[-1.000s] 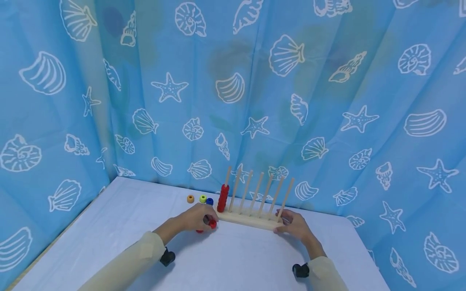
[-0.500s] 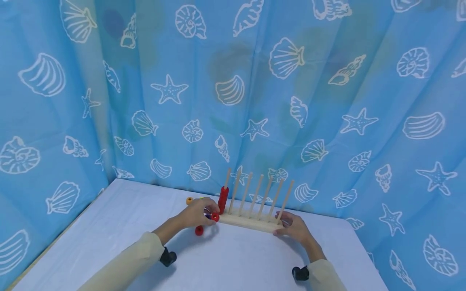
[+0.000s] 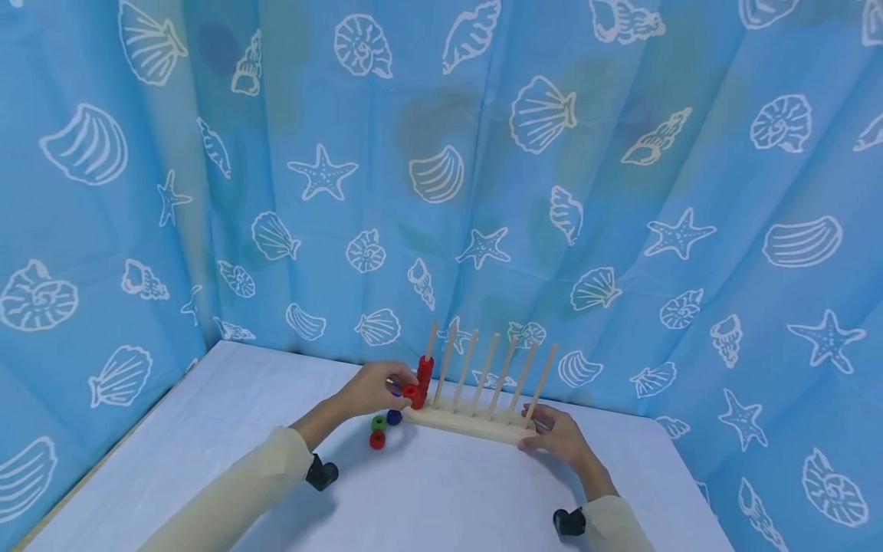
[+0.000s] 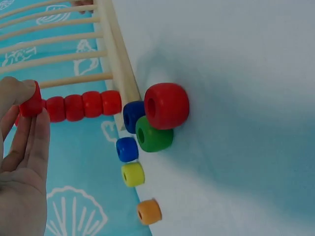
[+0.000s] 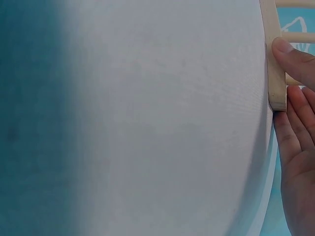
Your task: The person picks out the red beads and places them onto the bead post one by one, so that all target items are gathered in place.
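Observation:
In the head view my left hand [image 3: 372, 389] pinches a red bead [image 3: 411, 393] between thumb and fingertips. That bead is held in front of a stack of red beads [image 3: 425, 374] threaded on the leftmost peg of a wooden peg stand [image 3: 469, 425]. The left wrist view has the pinched bead [image 4: 31, 101] beside the stack's upper part; whether it touches the peg, I cannot tell. My right hand [image 3: 560, 434] holds the stand's right end. Seen from the right wrist, its thumb lies on the base [image 5: 275, 69] with the fingers behind. The other pegs carry no beads.
Loose beads lie near the stand's left end: red [image 4: 170, 106], green [image 4: 156, 135], two blue, one of them a blue bead [image 4: 127, 149] farther back, yellow [image 4: 133, 174] and orange [image 4: 149, 212]. A blue shell-patterned curtain [image 3: 441, 230] hangs behind the white table [image 3: 469, 498].
My left hand has carried the red bead up and slightly right, toward the red stack. Green and blue loose beads have come into sight below it. The right hand keeps its place on the stand.

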A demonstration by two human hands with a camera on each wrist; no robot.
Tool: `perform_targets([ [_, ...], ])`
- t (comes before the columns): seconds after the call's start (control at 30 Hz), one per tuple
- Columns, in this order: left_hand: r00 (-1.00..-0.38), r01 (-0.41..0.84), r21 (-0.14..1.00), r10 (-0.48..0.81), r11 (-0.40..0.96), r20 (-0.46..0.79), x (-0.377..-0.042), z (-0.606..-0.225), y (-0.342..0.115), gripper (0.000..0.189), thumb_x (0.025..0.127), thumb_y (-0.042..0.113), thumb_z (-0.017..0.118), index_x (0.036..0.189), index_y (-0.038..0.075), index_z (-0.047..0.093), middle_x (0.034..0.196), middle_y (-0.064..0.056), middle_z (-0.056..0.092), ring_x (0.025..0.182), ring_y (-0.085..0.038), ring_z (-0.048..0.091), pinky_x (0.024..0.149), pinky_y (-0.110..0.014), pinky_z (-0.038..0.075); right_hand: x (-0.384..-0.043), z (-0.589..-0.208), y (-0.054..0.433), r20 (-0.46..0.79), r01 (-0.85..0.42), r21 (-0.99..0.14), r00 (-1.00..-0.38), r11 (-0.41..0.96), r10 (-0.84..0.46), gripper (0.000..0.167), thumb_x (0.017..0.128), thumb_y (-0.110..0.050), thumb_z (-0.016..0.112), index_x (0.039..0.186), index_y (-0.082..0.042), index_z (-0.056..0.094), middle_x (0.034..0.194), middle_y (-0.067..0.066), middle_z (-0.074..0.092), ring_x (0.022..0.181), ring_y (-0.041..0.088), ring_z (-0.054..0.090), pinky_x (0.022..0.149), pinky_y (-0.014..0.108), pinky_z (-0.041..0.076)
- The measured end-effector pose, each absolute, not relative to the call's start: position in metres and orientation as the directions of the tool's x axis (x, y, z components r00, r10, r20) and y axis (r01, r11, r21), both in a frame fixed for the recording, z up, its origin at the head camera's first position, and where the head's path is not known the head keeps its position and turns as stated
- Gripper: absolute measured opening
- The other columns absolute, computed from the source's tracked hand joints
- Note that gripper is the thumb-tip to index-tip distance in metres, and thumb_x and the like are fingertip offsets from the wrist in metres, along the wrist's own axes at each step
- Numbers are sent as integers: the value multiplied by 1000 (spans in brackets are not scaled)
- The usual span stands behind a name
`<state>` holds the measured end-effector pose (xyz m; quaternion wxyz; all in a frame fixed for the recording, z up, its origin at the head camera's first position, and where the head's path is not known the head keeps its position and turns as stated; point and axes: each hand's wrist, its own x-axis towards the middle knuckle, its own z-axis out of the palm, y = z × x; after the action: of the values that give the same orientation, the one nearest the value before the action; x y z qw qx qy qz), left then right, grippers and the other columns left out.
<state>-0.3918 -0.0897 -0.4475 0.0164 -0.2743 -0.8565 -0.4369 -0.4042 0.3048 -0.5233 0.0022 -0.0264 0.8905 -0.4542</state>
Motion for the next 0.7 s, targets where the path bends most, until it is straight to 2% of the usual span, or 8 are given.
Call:
perform_targets([
  [0.3, -869, 455, 786, 400, 419, 290, -396, -442, -92, 36, 82, 5, 76, 116, 6, 66, 110, -1, 64, 105, -22, 62, 92, -47, 52, -405, -522, 304, 29, -51, -803, -998, 594, -47, 78, 63, -21, 91, 132, -7, 58, 132, 13, 60, 128, 37, 49, 100, 49, 44],
  [0.5, -899, 410, 807, 337, 424, 280, -398, -430, -90, 41, 83, 8, 76, 121, 8, 62, 115, -3, 65, 110, -23, 62, 92, -42, 53, -404, -521, 304, 20, -39, -815, -999, 579, -40, 79, 63, -19, 91, 133, -6, 57, 133, 13, 59, 128, 37, 49, 101, 49, 44],
  [0.7, -878, 469, 796, 297, 383, 375, -401, -422, -89, 40, 83, 8, 76, 121, 6, 63, 114, -3, 65, 107, -21, 64, 89, -34, 54, -403, -524, 305, 21, -40, -803, -999, 595, -38, 79, 64, -20, 91, 134, -7, 56, 133, 13, 59, 128, 37, 49, 101, 50, 43],
])
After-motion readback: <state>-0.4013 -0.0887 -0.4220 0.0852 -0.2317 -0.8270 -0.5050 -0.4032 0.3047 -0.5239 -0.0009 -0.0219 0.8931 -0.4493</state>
